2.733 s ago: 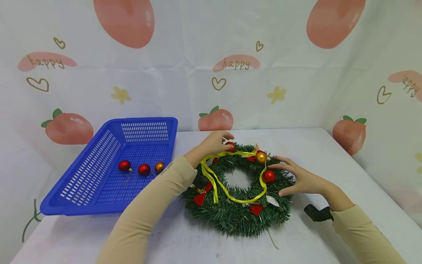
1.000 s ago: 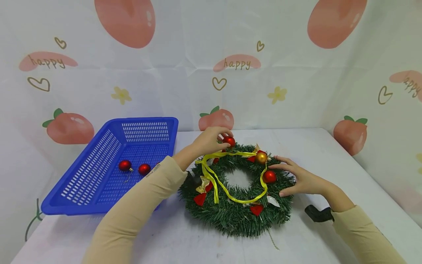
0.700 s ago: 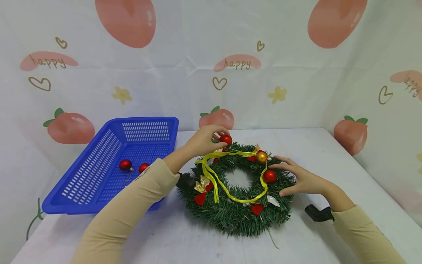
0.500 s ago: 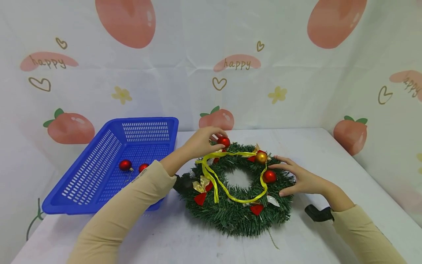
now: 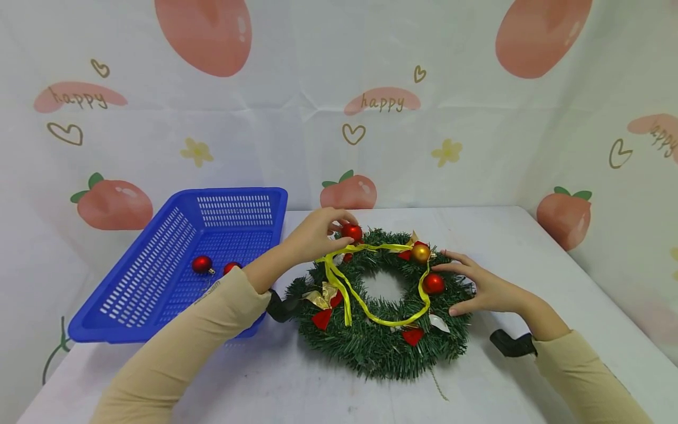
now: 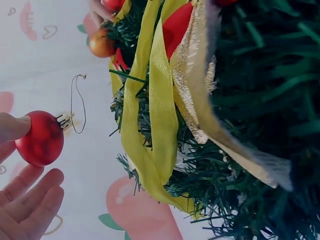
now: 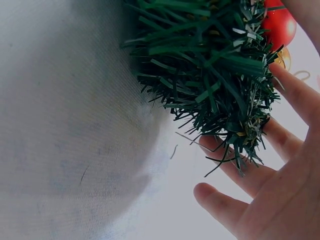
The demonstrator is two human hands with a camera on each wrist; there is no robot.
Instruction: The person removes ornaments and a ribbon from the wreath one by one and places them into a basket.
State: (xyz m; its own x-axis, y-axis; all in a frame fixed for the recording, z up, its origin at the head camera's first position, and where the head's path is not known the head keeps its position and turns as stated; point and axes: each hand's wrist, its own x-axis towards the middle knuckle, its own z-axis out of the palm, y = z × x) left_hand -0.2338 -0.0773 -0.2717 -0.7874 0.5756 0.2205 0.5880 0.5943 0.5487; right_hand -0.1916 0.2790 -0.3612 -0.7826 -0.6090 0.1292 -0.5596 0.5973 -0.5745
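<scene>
My left hand (image 5: 313,233) pinches a red Christmas bauble (image 5: 352,233) between thumb and fingers, over the far left part of a green tinsel wreath (image 5: 371,353). The left wrist view shows its silver cap and a thin wire loop (image 6: 72,112) pointing toward the wreath. My right hand (image 5: 484,287), fingers spread, rests against the wreath's right edge. Near those fingers, a gold bauble (image 5: 421,254) and a second red bauble (image 5: 434,284) sit on the wreath. A yellow ribbon (image 5: 389,323) lies looped over the top, among red and gold bows (image 5: 323,297).
On the left stands a blue perforated basket (image 5: 180,219) with red baubles (image 5: 202,264) inside, partly behind my left sleeve. A thin cord (image 5: 439,386) trails from the wreath's front onto the white table (image 5: 328,400). A printed cloth (image 5: 296,70) hangs behind.
My left hand has moved left along the wreath's far side with the red bauble, rising slightly and then lowering. My right hand and the wreath have stayed in place.
</scene>
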